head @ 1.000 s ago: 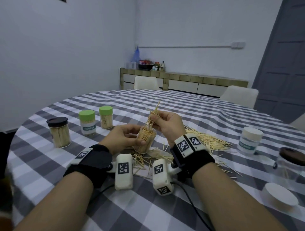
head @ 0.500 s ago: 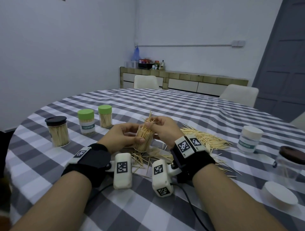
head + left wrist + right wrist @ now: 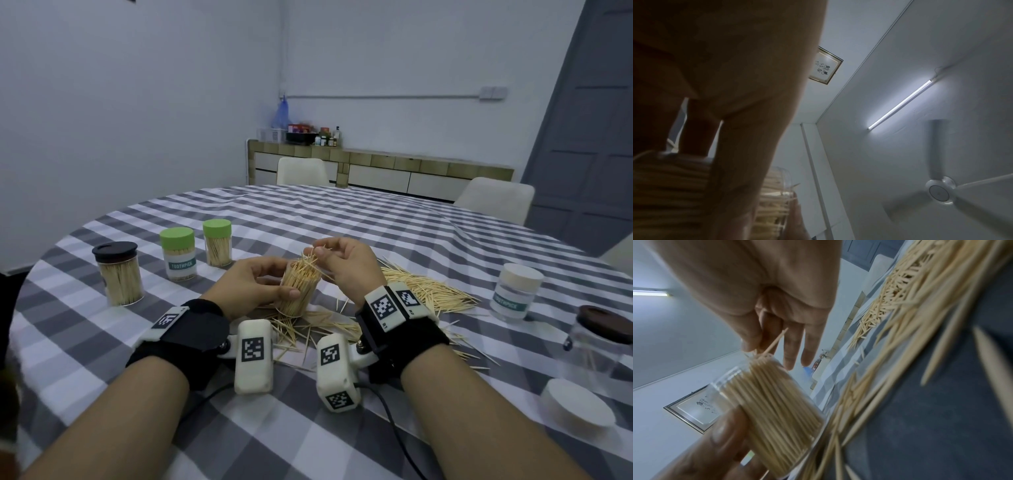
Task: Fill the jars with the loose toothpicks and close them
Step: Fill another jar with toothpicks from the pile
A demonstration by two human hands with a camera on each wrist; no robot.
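Observation:
My left hand (image 3: 260, 284) grips a clear open jar (image 3: 299, 291) packed with toothpicks, tilted a little over the table. My right hand (image 3: 337, 260) is at the jar's mouth, thumb and forefinger pinching a toothpick (image 3: 774, 342) that sticks out of the bundle. In the right wrist view the jar (image 3: 772, 404) shows full, with my left thumb across its side. A heap of loose toothpicks (image 3: 421, 291) lies to the right of the jar, and more are scattered under my hands (image 3: 308, 329). The left wrist view shows only the jar (image 3: 774, 199) under my dark palm.
Three closed full jars stand at the left: a black-lidded one (image 3: 118, 274) and two green-lidded ones (image 3: 178, 253), (image 3: 217, 241). At the right are a white-lidded jar (image 3: 515, 291), a brown-lidded jar (image 3: 596, 339) and a loose white lid (image 3: 575, 406). The checked tablecloth (image 3: 342, 219) covers the round table.
My right hand has come down from holding a raised bunch of toothpicks above the jar to its mouth; the bunch now sits in the jar, and only a few tips stick out.

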